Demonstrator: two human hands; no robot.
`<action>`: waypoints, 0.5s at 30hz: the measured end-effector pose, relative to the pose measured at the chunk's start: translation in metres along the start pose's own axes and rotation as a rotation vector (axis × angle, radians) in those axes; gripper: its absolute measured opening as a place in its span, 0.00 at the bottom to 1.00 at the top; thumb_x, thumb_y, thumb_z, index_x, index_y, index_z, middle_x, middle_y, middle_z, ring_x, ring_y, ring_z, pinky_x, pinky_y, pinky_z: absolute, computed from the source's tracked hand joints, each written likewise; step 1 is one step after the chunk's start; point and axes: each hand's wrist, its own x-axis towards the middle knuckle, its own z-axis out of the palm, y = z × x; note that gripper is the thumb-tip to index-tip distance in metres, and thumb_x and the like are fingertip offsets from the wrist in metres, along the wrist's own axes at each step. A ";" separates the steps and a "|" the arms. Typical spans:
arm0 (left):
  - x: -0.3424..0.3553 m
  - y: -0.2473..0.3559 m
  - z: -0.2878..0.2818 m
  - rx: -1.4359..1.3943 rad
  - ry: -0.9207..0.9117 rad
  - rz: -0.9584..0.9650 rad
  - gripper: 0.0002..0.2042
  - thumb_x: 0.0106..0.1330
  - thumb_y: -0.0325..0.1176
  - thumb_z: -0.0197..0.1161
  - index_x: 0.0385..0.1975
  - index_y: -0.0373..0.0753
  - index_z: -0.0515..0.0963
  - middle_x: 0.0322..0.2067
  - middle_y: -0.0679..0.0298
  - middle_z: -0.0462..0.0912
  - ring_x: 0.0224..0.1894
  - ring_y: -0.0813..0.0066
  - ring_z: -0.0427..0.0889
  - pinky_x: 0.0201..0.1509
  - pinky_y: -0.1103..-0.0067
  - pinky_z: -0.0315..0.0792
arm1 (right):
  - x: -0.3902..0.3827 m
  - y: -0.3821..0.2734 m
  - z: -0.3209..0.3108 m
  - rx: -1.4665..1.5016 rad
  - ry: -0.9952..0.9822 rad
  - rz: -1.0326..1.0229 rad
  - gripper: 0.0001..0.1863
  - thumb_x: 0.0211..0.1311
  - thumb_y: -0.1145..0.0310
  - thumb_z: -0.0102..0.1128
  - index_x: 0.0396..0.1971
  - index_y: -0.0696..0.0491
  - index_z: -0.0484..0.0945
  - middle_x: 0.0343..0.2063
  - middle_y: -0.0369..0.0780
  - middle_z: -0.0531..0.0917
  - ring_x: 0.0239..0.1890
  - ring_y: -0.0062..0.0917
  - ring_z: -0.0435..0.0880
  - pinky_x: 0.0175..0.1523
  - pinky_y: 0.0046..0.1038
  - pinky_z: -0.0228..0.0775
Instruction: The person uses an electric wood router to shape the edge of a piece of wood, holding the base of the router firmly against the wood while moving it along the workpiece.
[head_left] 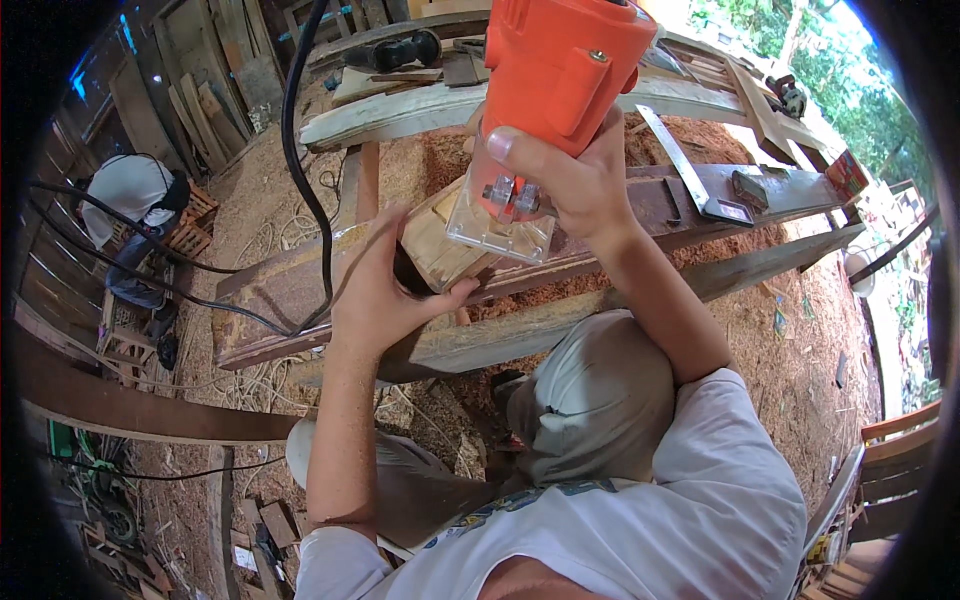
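My right hand (575, 180) is wrapped round an orange trim router (560, 70) with a clear plastic base (500, 230). That base rests over the top of a light wooden block (440, 250), tilted at an angle above the bench plank. Thumb and fingers of my left hand (375, 285) grip the block's near end from the left. The router's bit is hidden from me. A black power cord (290, 130) hangs down on the left of the router and runs across the plank (270, 290).
A metal try square (690, 170) lies on the plank to the right, near a small dark block (750, 190). Another black power tool (405, 50) sits at the back. On the left a person (135, 200) bends over wooden pieces. Sawdust covers the ground (800, 370).
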 end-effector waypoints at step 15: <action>0.001 0.007 -0.003 -0.028 -0.014 0.004 0.48 0.45 0.51 0.86 0.62 0.28 0.71 0.52 0.46 0.82 0.56 0.55 0.84 0.60 0.67 0.77 | -0.002 0.001 -0.001 -0.028 -0.057 -0.017 0.25 0.54 0.68 0.77 0.54 0.56 0.85 0.41 0.34 0.89 0.37 0.13 0.84 0.46 0.23 0.79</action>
